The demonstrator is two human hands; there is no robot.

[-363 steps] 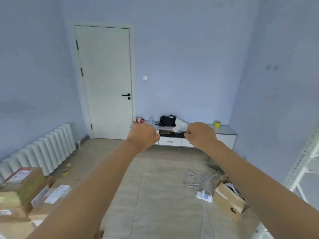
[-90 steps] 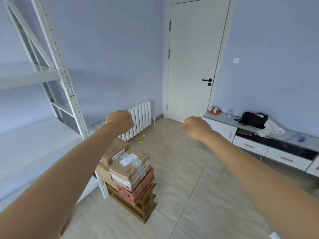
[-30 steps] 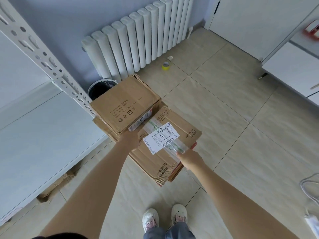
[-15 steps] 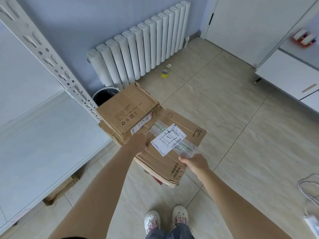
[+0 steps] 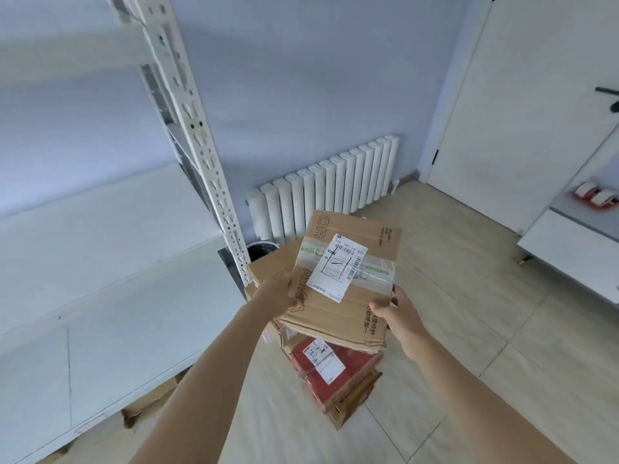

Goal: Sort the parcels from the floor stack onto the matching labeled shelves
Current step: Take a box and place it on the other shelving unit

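Cardboard parcel [image 5: 345, 279] held above floor stack [image 5: 335, 376]; left hand [image 5: 279, 296] and right hand [image 5: 400, 316] each grip one side, fingers curled; shelf [image 5: 110, 289] left of stack.

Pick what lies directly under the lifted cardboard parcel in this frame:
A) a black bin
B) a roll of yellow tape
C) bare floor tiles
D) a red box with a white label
D. Both the left hand and right hand grip the cardboard parcel above the floor stack, where a red box with a white label sits uppermost beneath it.
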